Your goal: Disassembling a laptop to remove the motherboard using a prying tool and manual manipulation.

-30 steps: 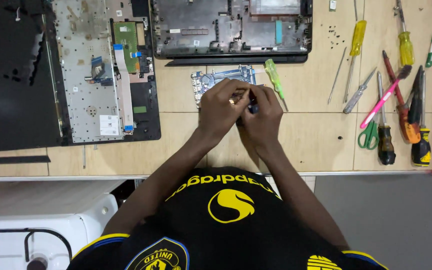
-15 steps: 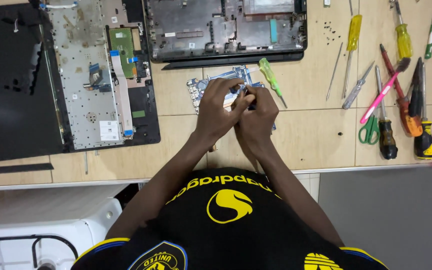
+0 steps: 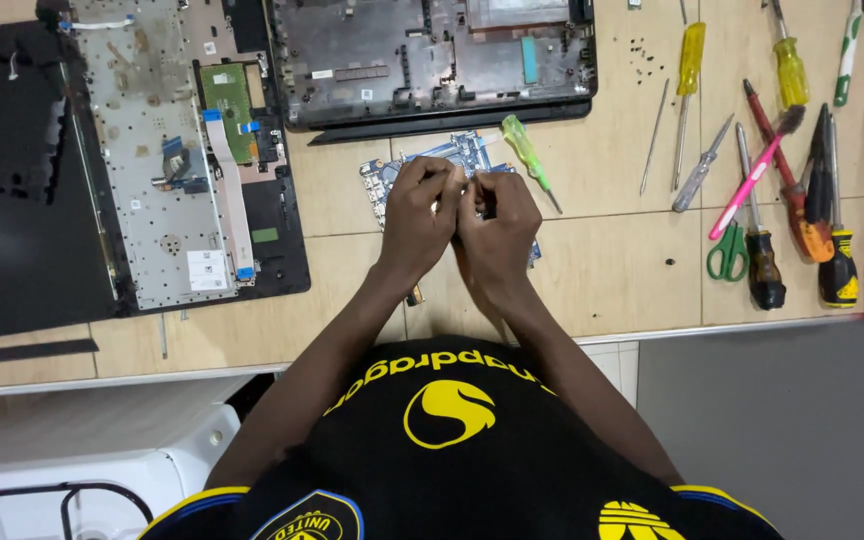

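Presently, centre frame: my left hand point(image 3: 424, 215) and right hand point(image 3: 500, 230), fingertips pinched together on some small part, hidden, over the blue circuit board point(image 3: 449, 155) lying on the desk point(image 3: 612, 270). Risk: the part may slip and vanish among the loose screws point(image 3: 642, 52), upper right; pressing may flex the board. Green screwdriver point(image 3: 524, 146) just beside.

The scene is bright and evenly lit from overhead, with soft, short shadows under the tools at the upper right of the frame. A pale sheen of glare lies on the dark laptop lid point(image 3: 12, 190) at the left edge. The tiled worktop point(image 3: 612, 270) is sharp at centre. Straight lines bow slightly toward the corners. The black shirt point(image 3: 452, 450) at the bottom is slightly soft.
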